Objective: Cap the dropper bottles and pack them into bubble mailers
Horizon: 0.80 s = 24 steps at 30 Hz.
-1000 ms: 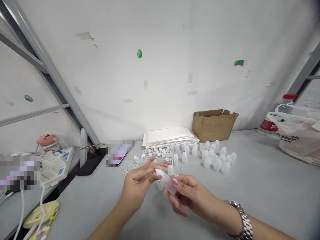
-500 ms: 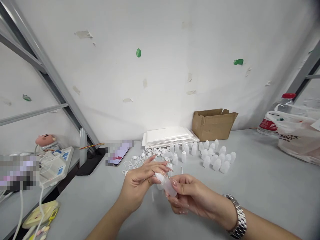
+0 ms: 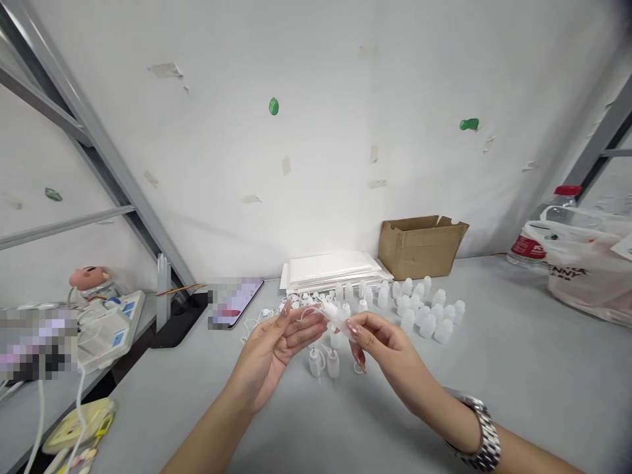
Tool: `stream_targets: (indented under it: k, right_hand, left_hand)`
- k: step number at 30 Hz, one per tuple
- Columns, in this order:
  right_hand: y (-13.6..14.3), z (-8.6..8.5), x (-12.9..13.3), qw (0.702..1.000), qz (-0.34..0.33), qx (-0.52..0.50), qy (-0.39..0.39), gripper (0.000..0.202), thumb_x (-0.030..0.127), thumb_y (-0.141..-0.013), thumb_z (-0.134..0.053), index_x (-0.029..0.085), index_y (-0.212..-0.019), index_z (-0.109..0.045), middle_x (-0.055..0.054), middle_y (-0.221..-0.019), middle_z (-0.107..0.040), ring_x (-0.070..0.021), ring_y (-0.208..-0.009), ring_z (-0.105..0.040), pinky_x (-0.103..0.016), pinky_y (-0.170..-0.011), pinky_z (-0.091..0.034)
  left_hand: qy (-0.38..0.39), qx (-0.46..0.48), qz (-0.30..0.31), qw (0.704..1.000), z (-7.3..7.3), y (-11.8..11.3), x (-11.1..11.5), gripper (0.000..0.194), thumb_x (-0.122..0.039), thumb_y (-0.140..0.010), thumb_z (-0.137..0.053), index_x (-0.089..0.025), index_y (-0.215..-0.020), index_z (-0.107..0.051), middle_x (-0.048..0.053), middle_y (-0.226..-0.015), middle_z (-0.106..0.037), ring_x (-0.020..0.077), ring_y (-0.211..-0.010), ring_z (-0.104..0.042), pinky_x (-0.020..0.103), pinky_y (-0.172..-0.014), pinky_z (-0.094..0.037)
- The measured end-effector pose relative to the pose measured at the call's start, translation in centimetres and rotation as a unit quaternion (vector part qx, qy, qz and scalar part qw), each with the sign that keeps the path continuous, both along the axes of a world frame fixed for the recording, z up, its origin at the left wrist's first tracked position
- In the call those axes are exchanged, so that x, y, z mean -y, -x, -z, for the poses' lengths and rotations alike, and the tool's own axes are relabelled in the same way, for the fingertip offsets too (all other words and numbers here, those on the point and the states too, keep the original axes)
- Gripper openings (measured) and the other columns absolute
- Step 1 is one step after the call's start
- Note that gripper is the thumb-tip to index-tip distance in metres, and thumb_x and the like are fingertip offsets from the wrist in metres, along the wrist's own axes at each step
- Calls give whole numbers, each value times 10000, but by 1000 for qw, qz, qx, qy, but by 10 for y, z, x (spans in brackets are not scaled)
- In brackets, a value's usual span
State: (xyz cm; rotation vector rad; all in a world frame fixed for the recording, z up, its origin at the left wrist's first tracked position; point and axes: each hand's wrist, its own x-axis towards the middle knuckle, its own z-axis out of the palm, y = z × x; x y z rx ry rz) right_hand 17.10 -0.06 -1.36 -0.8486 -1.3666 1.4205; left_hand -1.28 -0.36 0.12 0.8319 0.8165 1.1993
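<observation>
Between the thumb and fingers of my right hand (image 3: 388, 342) is a small translucent white squeeze bottle (image 3: 340, 318), tilted with its top toward the upper left. A thin white strap (image 3: 309, 311) loops out from its top. My left hand (image 3: 276, 352) is open beside the bottle's top, palm up and fingers extended; whether its fingertips touch the bottle I cannot tell. Just below the hands stand two similar bottles, a left one (image 3: 315, 363) and a right one (image 3: 333, 364). Several other bottles (image 3: 425, 321) stand farther back to the right.
White strapped caps (image 3: 257, 324) lie in a pile behind my left hand. Flat white packages (image 3: 336, 266) and a cardboard box (image 3: 422, 247) sit by the wall. A phone (image 3: 239, 304) lies left; a plastic bag (image 3: 587, 270) and a red-capped bottle (image 3: 528, 247) stand right.
My left fingers have come off the bottle's top and opened out. My right hand has raised the bottle up and away, uncovering the two bottles standing below.
</observation>
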Motion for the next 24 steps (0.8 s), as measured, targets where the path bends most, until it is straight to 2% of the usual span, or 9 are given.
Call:
stream_targets:
  k: [7,12,19,24]
  right_hand:
    - [3,9,3,995,29,91,-33,313,489,-781,-586,177,-769,-591,47,-550,-471,-106,-521,-444,-247,-524,-385]
    - [4,15,4,989,41,128,-63,260,446,-802,-579,187,-785,-595,45,-573,-476,-111,-536,-447,-242,-539,-388]
    - [6,12,10,974,61,181,-122,215,403,-816,-567,195,-782,-609,31,-591,-510,-129,-576,-473,-250,-574,-409]
    - [6,11,11,969,75,194,-131,224,409,-823,-555,194,-780,-602,30,-578,-501,-132,-572,-477,-253,-572,-420]
  left_hand:
    - [10,42,-68,997,-1,3,-3,209,-283,-846,-545,-149,-932,-679,80,-1019,-722,204,-996,-647,314,-921,-488]
    - [19,45,-85,995,2,4,-4,162,-231,-840,-557,-138,-896,-677,82,-1014,-724,198,-992,-648,296,-930,-482]
    - [11,57,-35,998,4,0,0,221,-224,-863,-511,-145,-1016,-650,97,-1139,-669,217,-1118,-570,321,-988,-423]
    - [-25,41,-4,999,6,-1,3,283,-254,-848,-529,-131,-1083,-628,128,-1108,-680,245,-1153,-540,370,-1045,-334]
